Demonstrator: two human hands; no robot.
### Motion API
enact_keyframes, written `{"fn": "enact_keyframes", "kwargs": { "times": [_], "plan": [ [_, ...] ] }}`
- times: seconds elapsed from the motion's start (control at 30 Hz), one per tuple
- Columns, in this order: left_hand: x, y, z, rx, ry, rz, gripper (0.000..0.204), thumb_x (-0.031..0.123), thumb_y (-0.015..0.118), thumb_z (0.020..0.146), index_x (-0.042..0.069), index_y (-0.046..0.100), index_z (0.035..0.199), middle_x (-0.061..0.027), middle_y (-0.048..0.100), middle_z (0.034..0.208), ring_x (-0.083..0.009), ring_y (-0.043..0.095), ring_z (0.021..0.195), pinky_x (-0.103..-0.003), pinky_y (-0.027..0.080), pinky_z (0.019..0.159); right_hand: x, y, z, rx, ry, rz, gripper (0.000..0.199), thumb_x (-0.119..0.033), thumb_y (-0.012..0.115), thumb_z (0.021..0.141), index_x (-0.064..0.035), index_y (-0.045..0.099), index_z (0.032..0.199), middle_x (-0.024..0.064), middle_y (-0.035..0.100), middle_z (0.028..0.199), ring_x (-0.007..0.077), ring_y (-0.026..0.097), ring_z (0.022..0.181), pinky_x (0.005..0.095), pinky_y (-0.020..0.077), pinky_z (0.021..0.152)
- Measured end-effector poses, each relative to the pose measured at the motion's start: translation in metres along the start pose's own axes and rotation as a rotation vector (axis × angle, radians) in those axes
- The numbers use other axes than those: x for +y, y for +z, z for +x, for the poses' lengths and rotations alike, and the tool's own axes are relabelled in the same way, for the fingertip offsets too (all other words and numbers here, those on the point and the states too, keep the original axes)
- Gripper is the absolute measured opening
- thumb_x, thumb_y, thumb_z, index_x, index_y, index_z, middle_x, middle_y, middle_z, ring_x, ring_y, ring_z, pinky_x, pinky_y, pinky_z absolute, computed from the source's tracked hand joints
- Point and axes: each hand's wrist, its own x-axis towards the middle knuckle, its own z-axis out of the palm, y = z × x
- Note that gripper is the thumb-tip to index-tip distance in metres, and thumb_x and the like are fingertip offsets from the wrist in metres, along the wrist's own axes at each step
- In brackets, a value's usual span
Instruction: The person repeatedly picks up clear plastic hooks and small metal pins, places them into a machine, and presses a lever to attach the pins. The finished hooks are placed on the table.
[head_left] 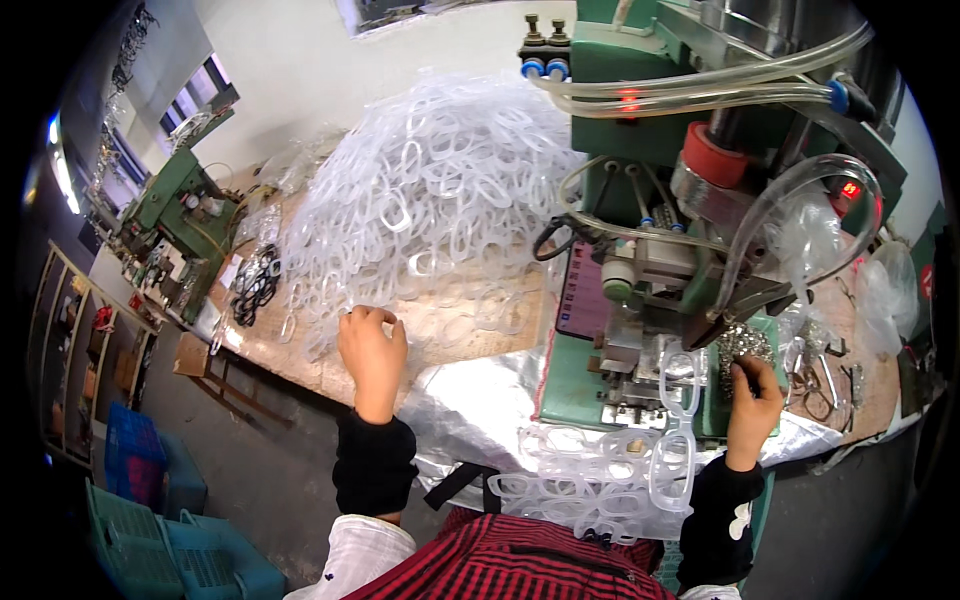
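Note:
My left hand [375, 362] is at the near left edge of a large heap of clear plastic eyeglass frames [450, 170]. Its fingers are curled, with the tips hidden, so whatever they grip does not show. Over at the right, my right hand [757, 410] has its thumb and fingers bent together at a pile of small shiny metal parts [745, 345] in a green tray. What it pinches is too small to make out. One clear eyeglass frame [672, 470] hangs at the front of the green press machine [630, 385], beyond both hands' touch.
More clear frames [570, 490] lie heaped in front of my body. Pliers-like hand tools [815, 375] and clear bags [888, 290] sit at the right. Dark frames [257, 285] lie at left. Hoses [700, 95] cross above the press; teal crates [200, 555] stand on the floor.

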Motion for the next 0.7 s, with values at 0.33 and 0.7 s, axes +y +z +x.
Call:
{"fn": "enact_keyframes", "kwargs": {
  "times": [0.33, 0.7],
  "plan": [
    [0.017, 0.016, 0.006, -0.064, -0.045, -0.576, 0.016, 0.016, 0.071, 0.086, 0.001, 0.065, 0.084, -0.0106, 0.065, 0.090, -0.0213, 0.060, 0.082, -0.031, 0.046, 0.073, 0.004, -0.069, -0.045, 0.165, 0.073, -0.085, 0.012, 0.004, 0.066, 0.082, 0.0040, 0.067, 0.093, 0.0053, 0.066, 0.089, 0.0140, 0.060, 0.085, 0.0268, 0.0460, 0.081],
    [0.124, -0.019, -0.015, -0.126, -0.123, -1.467, 0.024, 0.019, 0.052, 0.103, -0.001, 0.052, 0.089, -0.0157, 0.071, 0.088, -0.0160, 0.066, 0.078, -0.027, 0.052, 0.072, -0.095, 0.037, 0.000, -0.128, 0.006, 0.487, 0.041, 0.005, 0.070, 0.077, 0.0061, 0.055, 0.115, 0.0074, 0.064, 0.099, 0.0131, 0.061, 0.091, 0.0259, 0.0479, 0.083]
  ]
}}
